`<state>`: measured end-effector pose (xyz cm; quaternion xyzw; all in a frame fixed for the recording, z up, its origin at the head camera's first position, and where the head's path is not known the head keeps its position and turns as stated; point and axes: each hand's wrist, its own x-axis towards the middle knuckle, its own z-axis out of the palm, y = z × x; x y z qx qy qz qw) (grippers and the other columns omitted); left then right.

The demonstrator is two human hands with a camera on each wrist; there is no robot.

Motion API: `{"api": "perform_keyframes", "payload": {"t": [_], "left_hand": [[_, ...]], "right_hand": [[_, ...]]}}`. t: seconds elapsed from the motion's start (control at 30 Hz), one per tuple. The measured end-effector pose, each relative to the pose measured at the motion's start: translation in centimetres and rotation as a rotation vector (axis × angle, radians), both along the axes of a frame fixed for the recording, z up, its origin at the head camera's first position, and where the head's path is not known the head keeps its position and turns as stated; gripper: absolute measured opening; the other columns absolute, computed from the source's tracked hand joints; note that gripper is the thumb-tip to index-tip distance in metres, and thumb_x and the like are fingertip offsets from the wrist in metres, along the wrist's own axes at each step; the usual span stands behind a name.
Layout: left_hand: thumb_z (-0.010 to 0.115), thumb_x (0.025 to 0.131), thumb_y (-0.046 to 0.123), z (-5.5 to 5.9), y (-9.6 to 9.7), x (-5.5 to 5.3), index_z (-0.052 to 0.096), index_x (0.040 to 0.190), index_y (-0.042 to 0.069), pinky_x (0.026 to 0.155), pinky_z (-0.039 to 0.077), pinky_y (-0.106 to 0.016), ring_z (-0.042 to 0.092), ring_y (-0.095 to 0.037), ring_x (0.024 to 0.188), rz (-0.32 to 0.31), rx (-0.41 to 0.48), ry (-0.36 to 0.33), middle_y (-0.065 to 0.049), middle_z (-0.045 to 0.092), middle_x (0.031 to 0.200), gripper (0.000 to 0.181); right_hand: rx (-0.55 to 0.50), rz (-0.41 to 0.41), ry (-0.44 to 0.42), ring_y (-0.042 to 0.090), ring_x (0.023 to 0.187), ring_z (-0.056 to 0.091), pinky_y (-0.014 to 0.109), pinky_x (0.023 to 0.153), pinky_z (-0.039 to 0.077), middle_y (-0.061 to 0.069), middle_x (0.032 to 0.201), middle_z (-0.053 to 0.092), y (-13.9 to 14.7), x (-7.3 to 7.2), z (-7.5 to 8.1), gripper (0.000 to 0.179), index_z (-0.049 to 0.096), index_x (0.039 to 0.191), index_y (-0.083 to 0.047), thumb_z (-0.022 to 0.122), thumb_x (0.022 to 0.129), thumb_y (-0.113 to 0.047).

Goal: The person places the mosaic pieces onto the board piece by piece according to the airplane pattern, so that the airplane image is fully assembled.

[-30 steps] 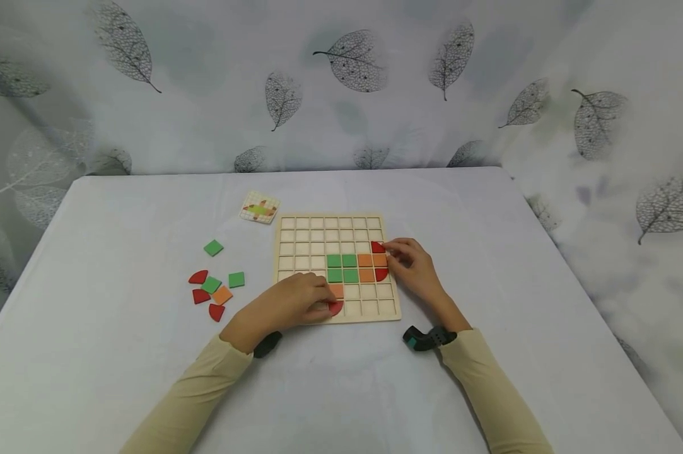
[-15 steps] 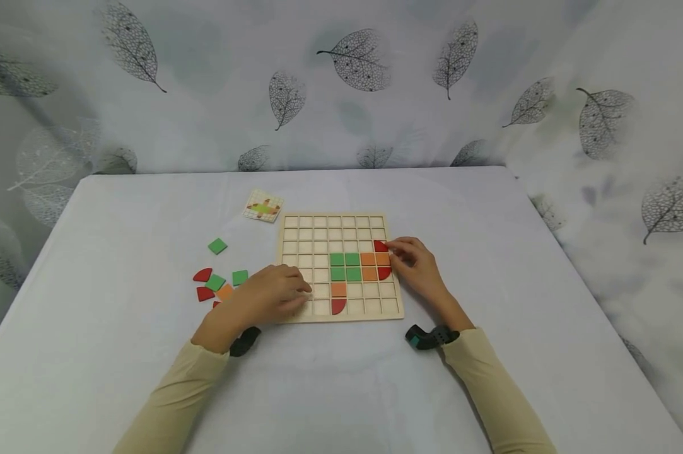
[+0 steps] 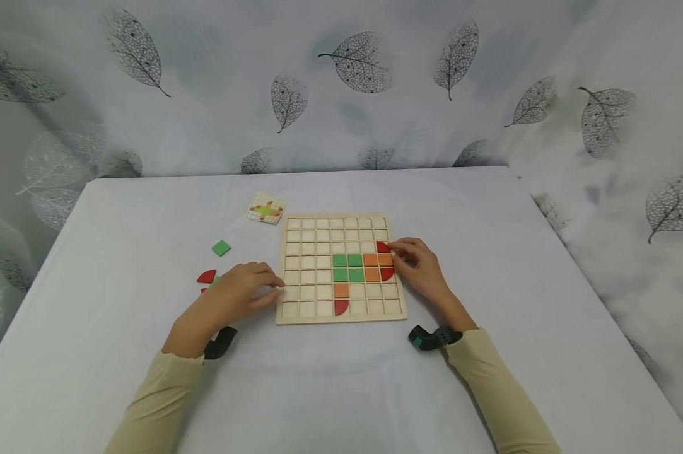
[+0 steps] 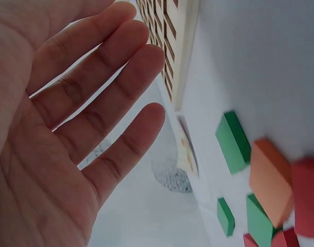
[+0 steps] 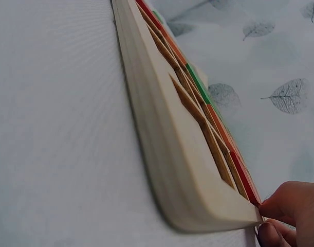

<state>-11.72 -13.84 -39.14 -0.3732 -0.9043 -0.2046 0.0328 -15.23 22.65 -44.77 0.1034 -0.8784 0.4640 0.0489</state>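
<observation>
A wooden grid board (image 3: 309,318) lies flat on the table, holding green squares (image 3: 355,275), orange squares (image 3: 371,274) and red quarter-round tiles (image 3: 341,307). My left hand (image 3: 236,295) hovers off the board's left edge. In the left wrist view, that hand (image 4: 69,113) has its fingers extended and holds nothing. At the board's right edge, my right hand (image 3: 422,270) grips the rim beside the red tiles. The right wrist view shows the fingertips (image 5: 282,203) of this hand at the edge of the board.
Loose tiles lie left of the board, including a green square (image 3: 221,248) and a red quarter-round (image 3: 207,276). The left forearm hides others, such as an orange tile (image 4: 270,180). Behind the board's left corner is a pattern card (image 3: 266,208).
My left hand has let go of the red quarter-round tile in the bottom row and moved left, off the board towards the loose tiles. The right hand stays at the rim.
</observation>
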Motion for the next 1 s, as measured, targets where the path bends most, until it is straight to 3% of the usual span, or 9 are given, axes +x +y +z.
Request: {"api": "perform_keyframes", "payload": {"t": [0.23,0.47,0.67,0.87,1.0], "left_hand": [[0.072,0.085,0.008,-0.1,-2.0,0.4,0.075,0.095,0.005,0.078,0.052,-0.037,0.063,-0.019,0.085,0.042,0.009,-0.004,-0.001,0.067,0.091,0.011],[0.071,0.085,0.006,-0.2,-3.8,0.4,0.074,0.096,0.003,0.072,0.052,-0.033,0.059,-0.005,0.062,0.055,0.039,-0.017,-0.003,0.064,0.089,0.011],[0.074,0.084,0.004,-0.2,-5.0,0.7,0.074,0.096,0.004,0.075,0.053,-0.038,0.062,-0.019,0.081,0.092,0.047,-0.027,-0.004,0.067,0.091,0.013],[0.076,0.082,0.009,-0.3,-5.9,1.2,0.074,0.096,0.007,0.072,0.053,-0.035,0.06,-0.015,0.079,0.146,0.016,-0.082,-0.001,0.066,0.092,0.014],[0.079,0.081,0.011,-0.6,-6.4,1.3,0.074,0.093,0.01,0.069,0.052,-0.033,0.059,-0.012,0.076,0.18,0.008,-0.074,0.003,0.065,0.09,0.013]], "right_hand": [[0.0,-0.003,-0.001,0.026,0.098,0.056,0.015,0.08,0.043,0.018,0.122,0.057,0.0,0.1,-0.1,0.028,0.066,0.12,0.003,0.062,0.092,-0.002],[0.0,0.0,0.003,0.026,0.098,0.056,0.014,0.079,0.043,0.018,0.122,0.057,0.1,0.1,-0.1,0.028,0.066,0.12,0.003,0.061,0.092,-0.001],[0.002,-0.005,0.003,0.025,0.096,0.055,0.014,0.078,0.043,0.018,0.122,0.056,0.0,0.0,-0.1,0.029,0.066,0.12,0.003,0.061,0.092,-0.002],[0.003,0.0,0.005,0.025,0.096,0.055,0.015,0.079,0.043,0.018,0.123,0.056,0.0,-0.1,-0.1,0.029,0.066,0.12,0.003,0.061,0.092,-0.001],[-0.01,0.007,0.008,0.025,0.096,0.056,0.013,0.079,0.042,0.019,0.123,0.056,0.0,-0.1,-0.1,0.029,0.066,0.12,0.004,0.061,0.092,0.0]]}}
